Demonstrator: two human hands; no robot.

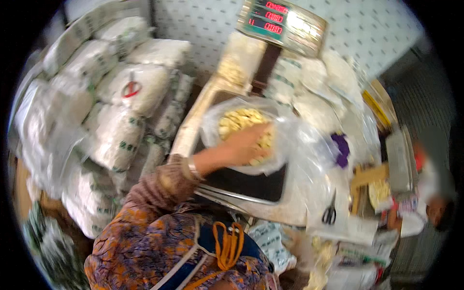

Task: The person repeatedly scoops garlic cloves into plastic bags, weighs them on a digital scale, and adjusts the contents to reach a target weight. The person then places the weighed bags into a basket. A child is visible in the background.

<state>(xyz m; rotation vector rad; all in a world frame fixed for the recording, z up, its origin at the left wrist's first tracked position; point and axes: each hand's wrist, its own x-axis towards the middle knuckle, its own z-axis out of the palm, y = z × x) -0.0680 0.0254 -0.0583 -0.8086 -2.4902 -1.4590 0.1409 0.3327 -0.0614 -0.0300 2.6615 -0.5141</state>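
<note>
Over a clear plastic bag [282,121] of pale yellow pieces, which look like peeled garlic cloves [237,118], reaches my left hand [244,145]. It touches the cloves near the bag's right side. Its fingers are blurred and partly turned away, so their grip is unclear. The bag lies spread open on the dark platform of a weighing scale [256,186]. A wristband shows below a brown knit cuff. Low in the picture, a blurred skin-toned patch [298,244] beside more pale pieces [319,263] may be my right hand; its fingers cannot be made out.
The scale's lit display [278,21] stands at the back. Stacked white packed bags [118,137] fill the left, with red-handled scissors [130,89] on top. Black scissors [330,212] and a purple item [340,151] lie on the right. Another person [437,210] is at far right.
</note>
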